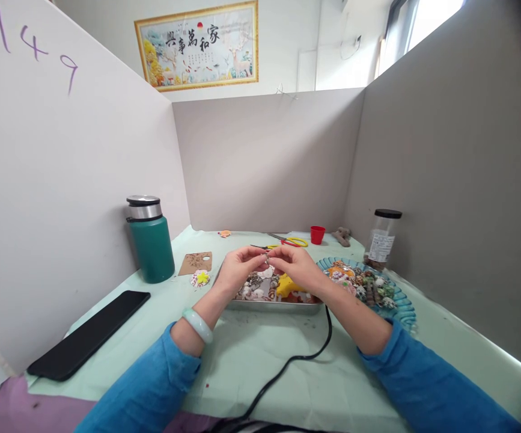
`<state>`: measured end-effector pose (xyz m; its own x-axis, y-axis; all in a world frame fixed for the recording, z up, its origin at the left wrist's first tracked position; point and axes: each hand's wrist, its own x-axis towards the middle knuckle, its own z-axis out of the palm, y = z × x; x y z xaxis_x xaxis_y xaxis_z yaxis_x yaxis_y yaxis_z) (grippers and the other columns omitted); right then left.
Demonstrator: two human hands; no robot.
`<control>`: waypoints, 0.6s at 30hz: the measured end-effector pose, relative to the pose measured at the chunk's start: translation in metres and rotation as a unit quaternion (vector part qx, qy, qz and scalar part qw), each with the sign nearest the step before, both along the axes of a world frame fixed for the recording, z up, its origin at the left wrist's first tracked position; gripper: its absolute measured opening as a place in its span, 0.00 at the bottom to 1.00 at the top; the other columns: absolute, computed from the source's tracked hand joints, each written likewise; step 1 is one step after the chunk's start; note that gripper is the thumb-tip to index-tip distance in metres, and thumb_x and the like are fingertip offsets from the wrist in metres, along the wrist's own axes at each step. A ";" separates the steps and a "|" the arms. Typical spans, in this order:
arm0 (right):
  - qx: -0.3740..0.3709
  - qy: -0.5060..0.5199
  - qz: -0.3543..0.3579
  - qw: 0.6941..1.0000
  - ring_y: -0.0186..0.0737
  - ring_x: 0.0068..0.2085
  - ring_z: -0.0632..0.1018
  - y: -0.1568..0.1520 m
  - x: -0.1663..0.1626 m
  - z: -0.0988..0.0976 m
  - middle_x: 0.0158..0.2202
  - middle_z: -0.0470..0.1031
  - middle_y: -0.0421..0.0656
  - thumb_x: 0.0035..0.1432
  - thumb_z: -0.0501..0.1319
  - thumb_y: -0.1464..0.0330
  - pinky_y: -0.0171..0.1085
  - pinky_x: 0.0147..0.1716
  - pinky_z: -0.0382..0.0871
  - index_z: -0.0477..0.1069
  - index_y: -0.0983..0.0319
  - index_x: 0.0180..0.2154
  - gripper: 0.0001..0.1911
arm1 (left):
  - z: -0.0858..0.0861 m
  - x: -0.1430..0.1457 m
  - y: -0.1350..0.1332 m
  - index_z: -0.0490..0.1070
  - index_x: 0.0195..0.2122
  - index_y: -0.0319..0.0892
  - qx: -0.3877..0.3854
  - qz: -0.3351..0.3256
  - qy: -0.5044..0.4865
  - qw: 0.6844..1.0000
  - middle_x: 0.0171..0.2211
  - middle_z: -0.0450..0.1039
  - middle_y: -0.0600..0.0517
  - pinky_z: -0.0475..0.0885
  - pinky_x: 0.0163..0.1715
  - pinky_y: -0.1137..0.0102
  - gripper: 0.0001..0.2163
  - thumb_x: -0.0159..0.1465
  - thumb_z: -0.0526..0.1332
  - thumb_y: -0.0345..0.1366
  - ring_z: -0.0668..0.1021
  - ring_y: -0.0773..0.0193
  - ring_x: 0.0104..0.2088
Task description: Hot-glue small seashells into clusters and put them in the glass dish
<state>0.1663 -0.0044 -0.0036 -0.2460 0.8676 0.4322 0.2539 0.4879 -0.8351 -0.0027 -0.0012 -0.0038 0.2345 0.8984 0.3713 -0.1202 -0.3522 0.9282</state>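
Observation:
My left hand (242,264) and my right hand (297,264) meet in a pinch above a shallow metal tray (278,307). Between their fingertips is a small greyish piece (267,257), too small to name. Small shells (253,288) and other pieces lie in the tray. A yellow object (288,287) is there too, partly covered by my right hand and wrist. To the right, a blue ribbed plate (407,310) bears a heap of colourful shell-like pieces (368,285). Behind my hands lie scissors or pliers with yellow and red handles (297,242).
A green bottle (152,246) and a black phone-like slab (91,334) stand and lie left. Near them are a brown card (196,263) and a yellow-star piece (201,278). A red cup (317,234), a lidded jar (383,239) and a black cord (296,358) are also here. Panels (269,162) enclose the table.

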 end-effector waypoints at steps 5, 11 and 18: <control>-0.098 0.035 0.039 0.994 0.30 0.24 0.71 -0.009 0.001 0.008 0.22 0.71 0.38 0.50 0.62 0.64 0.30 0.26 0.67 0.71 0.64 0.32 0.09 | 0.001 -0.002 0.000 0.75 0.32 0.36 -0.024 -0.009 -0.003 1.000 0.26 0.75 0.50 0.73 0.33 0.70 0.14 0.50 0.68 0.41 0.76 0.66 0.27; -0.098 0.077 0.018 0.992 0.30 0.23 0.71 -0.014 -0.005 0.012 0.24 0.71 0.37 0.50 0.61 0.66 0.30 0.24 0.67 0.69 0.63 0.34 0.09 | -0.001 -0.001 0.001 0.74 0.30 0.36 -0.070 -0.026 -0.051 0.996 0.24 0.74 0.51 0.72 0.32 0.71 0.13 0.49 0.69 0.40 0.76 0.68 0.26; -0.063 0.050 0.001 0.997 0.29 0.21 0.69 -0.014 -0.010 0.007 0.20 0.68 0.36 0.53 0.58 0.62 0.30 0.22 0.65 0.67 0.63 0.31 0.10 | -0.003 0.001 -0.001 0.75 0.29 0.35 -0.096 -0.051 -0.087 0.990 0.24 0.73 0.52 0.71 0.31 0.72 0.13 0.48 0.70 0.38 0.74 0.70 0.25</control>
<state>0.1567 -0.0181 0.0038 -0.2092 0.9157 0.3431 0.1646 0.3788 -0.9107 -0.0014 -0.0024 -0.0070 0.2750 0.9314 0.2386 -0.3106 -0.1488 0.9388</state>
